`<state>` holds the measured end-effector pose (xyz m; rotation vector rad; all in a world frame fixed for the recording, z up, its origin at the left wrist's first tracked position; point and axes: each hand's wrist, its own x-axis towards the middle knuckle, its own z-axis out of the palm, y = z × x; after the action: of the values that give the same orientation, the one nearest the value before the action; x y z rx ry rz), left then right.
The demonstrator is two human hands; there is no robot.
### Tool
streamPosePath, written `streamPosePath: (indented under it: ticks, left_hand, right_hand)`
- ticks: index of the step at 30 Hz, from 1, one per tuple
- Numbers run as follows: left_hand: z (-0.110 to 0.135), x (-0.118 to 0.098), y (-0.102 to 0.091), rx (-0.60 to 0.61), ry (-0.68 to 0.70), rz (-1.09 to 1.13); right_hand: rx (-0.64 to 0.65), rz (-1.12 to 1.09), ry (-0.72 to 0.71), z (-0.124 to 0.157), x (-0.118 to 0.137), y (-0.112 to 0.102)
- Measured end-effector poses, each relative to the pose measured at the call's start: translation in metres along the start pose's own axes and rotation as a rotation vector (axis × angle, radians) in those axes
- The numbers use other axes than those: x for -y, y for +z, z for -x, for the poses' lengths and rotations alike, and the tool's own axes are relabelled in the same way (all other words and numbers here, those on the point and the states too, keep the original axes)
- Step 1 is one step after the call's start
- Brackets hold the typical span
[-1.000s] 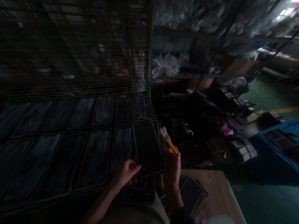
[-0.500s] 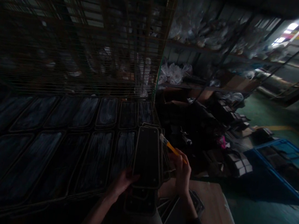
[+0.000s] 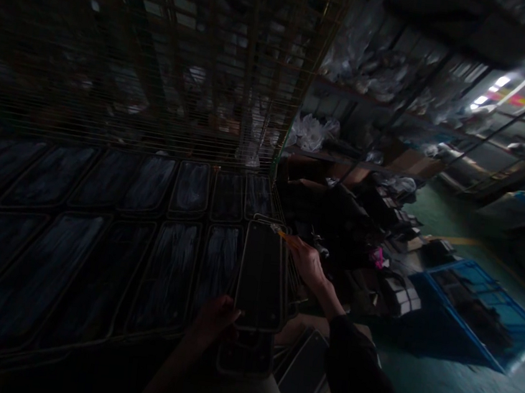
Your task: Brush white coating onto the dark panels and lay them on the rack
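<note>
My right hand (image 3: 308, 262) is closed round the yellow handle of a brush (image 3: 282, 232), whose pale bristles meet the top right part of a dark rectangular panel (image 3: 261, 277). The panel has rounded corners, a light rim and small round dots near its corners. At its lower left edge, my left hand (image 3: 216, 318) grips it, thumb on the face. Below it, a second dark panel (image 3: 245, 360) partly shows. Two rows of similar panels (image 3: 167, 274) with whitish streaks lie to the left. The picture is very dark.
A wire mesh cage wall (image 3: 196, 108) rises behind the rows. Shelves with plastic bags (image 3: 313, 132) stand at the back right. On the right floor is a blue crate (image 3: 437, 315) with dark pieces in it. More panels (image 3: 303, 373) lean at the lower right.
My right hand has moved left and up, bringing the bristles from beside the panel onto its top end. My left hand keeps its hold. The camera view has tilted slightly.
</note>
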<state>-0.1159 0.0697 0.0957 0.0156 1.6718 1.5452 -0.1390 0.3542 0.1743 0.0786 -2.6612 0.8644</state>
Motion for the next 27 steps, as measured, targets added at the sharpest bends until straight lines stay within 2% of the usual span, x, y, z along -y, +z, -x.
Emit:
streamPosePath:
  ticks: [3, 7, 13, 17, 20, 22, 25, 27]
  left_hand:
    - [0.003, -0.005, 0.001, -0.007, -0.011, 0.013]
    - [0.004, -0.006, 0.002, -0.008, -0.029, 0.077]
    - [0.006, 0.0, 0.002, -0.009, 0.033, 0.15]
    - [0.011, -0.003, 0.002, -0.012, 0.042, 0.165]
    - [0.013, -0.006, 0.002, -0.011, 0.03, 0.16]
    - [0.012, -0.007, 0.002, -0.013, 0.034, 0.153]
    - [0.009, -0.006, 0.002, -0.021, 0.034, 0.131]
    - [0.007, -0.005, 0.002, -0.014, 0.023, 0.12]
  right_hand:
    - [0.06, 0.043, 0.016, 0.003, 0.002, 0.002]
    - [0.154, 0.06, 0.012, 0.026, 0.018, -0.006]
    - [0.343, -0.077, 0.141, 0.082, 0.062, -0.042]
    - [0.487, -0.183, 0.206, 0.101, 0.085, -0.067]
    - [0.562, -0.314, 0.248, 0.098, 0.087, -0.071]
    - [0.56, -0.42, 0.271, 0.09, 0.079, -0.063]
    - [0.483, -0.523, 0.28, 0.068, 0.055, -0.042]
    - [0.386, -0.501, 0.27, 0.049, 0.038, -0.028]
